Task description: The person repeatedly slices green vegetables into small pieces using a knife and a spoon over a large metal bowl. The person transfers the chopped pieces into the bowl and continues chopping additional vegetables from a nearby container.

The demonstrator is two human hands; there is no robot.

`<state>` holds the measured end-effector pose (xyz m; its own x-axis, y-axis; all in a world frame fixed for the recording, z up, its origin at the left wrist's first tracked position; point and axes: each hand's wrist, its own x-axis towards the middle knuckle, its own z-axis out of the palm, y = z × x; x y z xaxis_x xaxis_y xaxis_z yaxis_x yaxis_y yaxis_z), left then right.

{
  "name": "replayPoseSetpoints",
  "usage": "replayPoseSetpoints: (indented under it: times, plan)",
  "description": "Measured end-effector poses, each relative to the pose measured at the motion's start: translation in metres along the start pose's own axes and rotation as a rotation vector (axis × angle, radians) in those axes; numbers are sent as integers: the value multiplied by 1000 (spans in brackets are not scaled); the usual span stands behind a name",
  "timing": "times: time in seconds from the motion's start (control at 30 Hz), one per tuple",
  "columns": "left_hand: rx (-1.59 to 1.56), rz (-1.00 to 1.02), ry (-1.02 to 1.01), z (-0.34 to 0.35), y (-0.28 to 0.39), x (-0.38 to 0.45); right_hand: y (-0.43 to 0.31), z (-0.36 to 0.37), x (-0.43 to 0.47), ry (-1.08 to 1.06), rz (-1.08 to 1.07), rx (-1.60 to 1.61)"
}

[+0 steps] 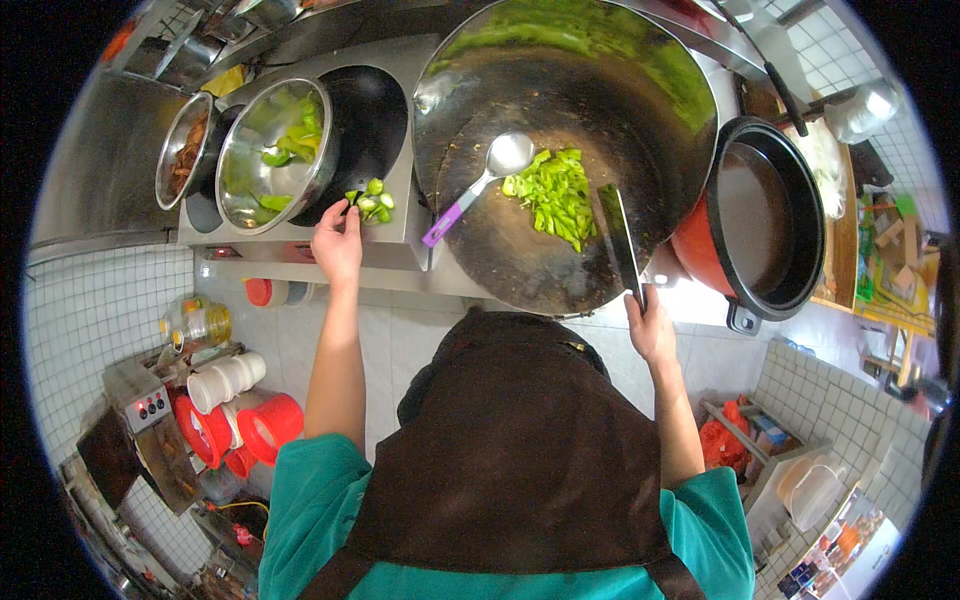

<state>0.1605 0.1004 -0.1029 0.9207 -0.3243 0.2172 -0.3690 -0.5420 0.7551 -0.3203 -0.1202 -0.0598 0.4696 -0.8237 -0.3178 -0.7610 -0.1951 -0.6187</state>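
My right hand (648,330) grips the handle of a cleaver (622,236), its blade on the round wooden chopping block (510,266). Left of the blade lies a pile of chopped green peppers (559,195). A metal spoon (480,180) with a purple and grey handle rests beside the pile, its handle end over the block's left edge. My left hand (337,244) reaches to a small heap of green pepper ends (375,201) on the steel counter. Its thumb and fingertips are close together at the heap; whether they pinch a piece is unclear.
A tall curved steel guard (570,45) rings the block's far side. To the left stand a steel bowl (274,161) of whole green peppers and a smaller bowl (184,150) of brown food. A red pot (705,247) with a black rim stands at the right.
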Motion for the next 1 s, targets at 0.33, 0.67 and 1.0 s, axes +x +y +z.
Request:
replayPoseSetpoints:
  times: [0.33,0.67,1.0]
  plan:
    - [59,107,-42,-27,29,-9,35,28,20,225,-221,-51]
    - [375,329,-298,-147,55,148,-2,13,18,87,-10,55]
    - [1197,477,-1070,-124,15,230,-24,17,8,110,-54,-37]
